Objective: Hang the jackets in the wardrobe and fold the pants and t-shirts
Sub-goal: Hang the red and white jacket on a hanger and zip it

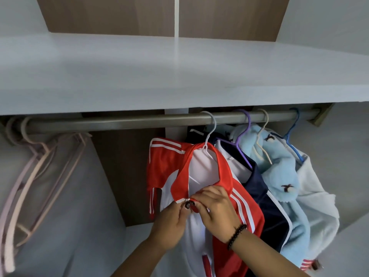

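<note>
Red and white jacket (201,176) hangs from the wardrobe rail (139,120), leftmost of four hung garments. Both hands pinch its collar zipper: left hand (169,222) below, right hand (215,206) beside. Steadying the fabric should let the pull slide cleanly.

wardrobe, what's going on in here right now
A person is working on a red and white jacket that hangs on a white hanger from the wardrobe rail. Both hands, the left hand and the right hand, pinch the jacket front at the zipper just below the collar. Beside it hang a navy jacket and a light blue fleece. Empty pink hangers hang at the rail's left end.
</note>
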Available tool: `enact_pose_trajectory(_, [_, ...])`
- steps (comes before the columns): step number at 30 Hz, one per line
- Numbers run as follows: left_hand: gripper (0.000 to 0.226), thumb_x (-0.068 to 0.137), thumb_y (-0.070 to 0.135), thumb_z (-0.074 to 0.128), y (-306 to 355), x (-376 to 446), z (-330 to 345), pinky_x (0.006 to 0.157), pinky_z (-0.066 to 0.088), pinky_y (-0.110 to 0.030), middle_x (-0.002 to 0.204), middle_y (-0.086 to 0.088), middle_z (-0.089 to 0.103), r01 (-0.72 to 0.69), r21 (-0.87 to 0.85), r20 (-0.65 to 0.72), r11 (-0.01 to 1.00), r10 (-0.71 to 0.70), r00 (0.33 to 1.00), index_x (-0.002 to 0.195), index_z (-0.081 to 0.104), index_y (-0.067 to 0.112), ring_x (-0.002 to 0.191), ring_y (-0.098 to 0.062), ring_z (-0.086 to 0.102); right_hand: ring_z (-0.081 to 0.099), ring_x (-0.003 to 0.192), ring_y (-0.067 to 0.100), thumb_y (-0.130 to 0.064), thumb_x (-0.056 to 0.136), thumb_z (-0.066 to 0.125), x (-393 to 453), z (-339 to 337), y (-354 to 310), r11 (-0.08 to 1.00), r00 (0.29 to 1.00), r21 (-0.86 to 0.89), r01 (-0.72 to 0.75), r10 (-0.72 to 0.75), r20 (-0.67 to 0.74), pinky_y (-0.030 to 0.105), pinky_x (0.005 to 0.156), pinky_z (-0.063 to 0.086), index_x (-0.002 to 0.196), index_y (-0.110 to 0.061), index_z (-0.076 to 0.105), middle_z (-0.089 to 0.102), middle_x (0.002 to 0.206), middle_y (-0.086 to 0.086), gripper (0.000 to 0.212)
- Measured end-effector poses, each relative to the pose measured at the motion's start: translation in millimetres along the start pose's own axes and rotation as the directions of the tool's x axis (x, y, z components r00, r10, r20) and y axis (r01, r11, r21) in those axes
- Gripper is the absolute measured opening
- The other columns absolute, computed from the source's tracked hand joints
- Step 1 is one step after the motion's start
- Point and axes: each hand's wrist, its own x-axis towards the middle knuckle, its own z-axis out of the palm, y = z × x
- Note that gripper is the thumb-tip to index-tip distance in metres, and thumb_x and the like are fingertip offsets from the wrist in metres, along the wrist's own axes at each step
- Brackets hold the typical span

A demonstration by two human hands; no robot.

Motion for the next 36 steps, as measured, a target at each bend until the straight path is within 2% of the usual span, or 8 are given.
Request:
enact_pose_trajectory(3, [0.020,0.101,0.013,0.043,11.3,-2.8,3.4,0.068,0.043,-0.009,0.066,0.011,0.065,0.052,-0.380,-0.061,0.923,-0.081,0.995,0.097,0.059,0.024,0.066,0.001,0.062,0.055,0.082,0.002,-0.020,0.089,0.052,4.3,-5.1,-0.8,0.993,0.996,0.078,-0.093,0.092,0.011,0.025,0.087,0.036,0.085,-0.028,0.067,0.064,0.080,-0.017,0.018])
enact_pose_trajectory(7, [0.027,0.101,0.009,0.042,13.6,-2.7,12.8,0.063,0.046,-0.016,0.062,0.004,0.062,0.059,-0.561,-0.079,0.826,-0.125,0.989,0.081,0.059,0.014,0.057,-0.006,0.057,0.054,0.080,-0.001,-0.016,0.087,0.054,4.9,-10.6,1.2,0.990,0.993,0.092,-0.110,0.107,0.044,0.022,0.086,0.037,0.083,-0.028,0.067,0.061,0.076,-0.020,0.018])
enact_pose_trajectory(13, [0.029,0.100,0.011,0.044,-19.5,-11.2,32.2,0.061,0.051,-0.031,0.060,-0.001,0.059,0.216,-0.365,0.022,0.906,-0.224,0.974,0.075,0.058,0.013,0.056,-0.009,0.056,0.057,0.082,0.000,-0.022,0.089,0.052,2.5,-17.1,1.6,0.984,0.988,0.132,-0.121,0.132,-0.077,0.016,0.084,0.037,0.089,-0.023,0.071,0.068,0.083,-0.015,0.019])
enact_pose_trajectory(16, [0.020,0.101,0.022,0.046,-40.6,-22.8,42.7,0.069,0.057,-0.022,0.075,0.005,0.066,0.375,-0.222,0.049,0.900,-0.374,0.926,0.086,0.059,0.022,0.070,-0.010,0.064,0.057,0.081,-0.002,-0.022,0.087,0.054,2.1,-24.0,-1.8,0.985,0.991,0.141,-0.098,0.109,-0.073,0.015,0.084,0.038,0.090,-0.023,0.072,0.069,0.083,-0.016,0.018])
enact_pose_trajectory(22, [0.010,0.101,0.022,0.047,3.6,9.1,-4.6,0.076,0.046,-0.024,0.095,0.005,0.061,0.307,-0.483,-0.321,0.820,-0.492,0.809,0.099,0.057,0.024,0.088,-0.017,0.059,0.052,0.046,0.007,-0.033,0.087,0.067,-4.8,-38.2,-4.7,0.897,0.921,0.213,-0.388,0.387,0.047,0.023,0.050,0.044,0.070,-0.025,0.064,0.059,0.054,-0.013,0.018])
enact_pose_trajectory(25, [0.018,0.100,0.031,0.046,24.5,40.8,-37.4,0.094,0.049,-0.032,0.113,0.005,0.060,0.190,-0.475,-0.372,0.859,-0.392,0.842,0.114,0.056,0.023,0.101,-0.016,0.059,0.053,0.051,0.009,-0.037,0.079,0.072,11.0,-46.2,0.9,0.828,0.820,0.152,-0.540,0.558,-0.127,0.021,0.049,0.041,0.081,-0.026,0.050,0.052,0.055,-0.008,0.025])
enact_pose_trajectory(29, [0.017,0.095,0.023,0.057,47.8,84.4,-40.5,0.088,0.046,-0.019,0.112,0.009,0.058,0.016,-0.274,-0.286,0.962,-0.098,0.953,0.111,0.053,0.029,0.102,-0.009,0.058,0.055,0.077,0.017,-0.053,0.072,0.073,36.1,-46.3,7.1,0.706,0.702,0.020,-0.708,0.706,-0.094,0.032,0.065,0.046,0.099,-0.028,0.034,0.052,0.092,-0.006,0.054])
enact_pose_trajectory(36, [0.024,0.098,0.017,0.049,50.2,125.8,-29.9,0.082,0.037,-0.016,0.113,-0.004,0.063,-0.050,-0.099,-0.325,0.994,0.015,0.946,0.118,0.062,0.013,0.101,-0.019,0.058,0.059,0.084,0.033,-0.019,0.089,0.058,44.6,-44.5,24.3,0.739,0.741,-0.085,-0.669,0.654,-0.151,0.035,0.062,0.044,0.089,-0.008,0.056,0.057,0.097,0.010,0.011])
